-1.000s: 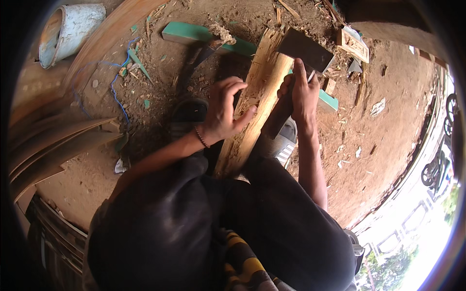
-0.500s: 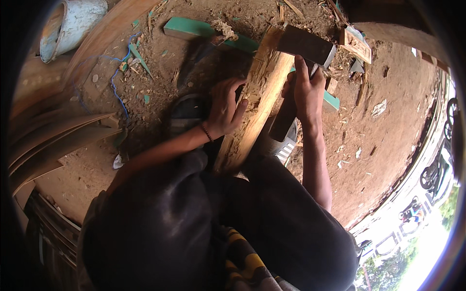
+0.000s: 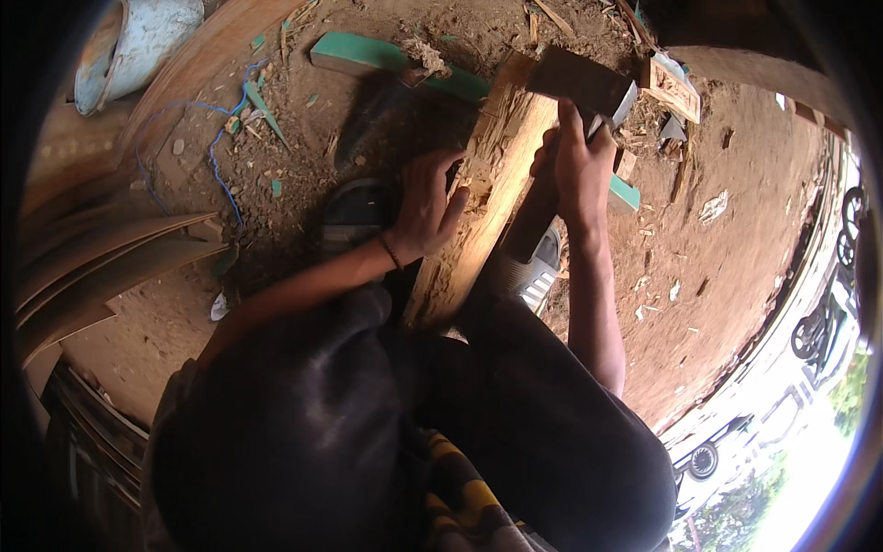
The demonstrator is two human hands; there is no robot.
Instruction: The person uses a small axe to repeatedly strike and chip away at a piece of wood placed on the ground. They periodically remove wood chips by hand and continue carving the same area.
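A rough, split length of timber (image 3: 487,202) slants away from between my knees, its upper face chewed and its right face paler and smooth. My left hand (image 3: 428,207) grips its left side, thumb laid over the near edge and fingers partly hidden beside it. On the other side, my right hand (image 3: 584,175) is closed high on the thick dark handle of a hammer-like tool (image 3: 579,85). The tool's dark blocky head lies over or against the timber's far end. Bright metal shows at the head's right end; its exact kind is unclear.
A green-painted wood strip (image 3: 359,51) lies behind the timber. Curved boards (image 3: 120,267) stack at left, below a pale blue bucket (image 3: 147,46). Blue string (image 3: 219,166), chips and debris litter the dirt ground (image 3: 708,248). My striped shoe (image 3: 538,276) is beside the timber.
My right hand and the tool's handle have shifted very slightly. The timber and my left hand stay nearly where they were.
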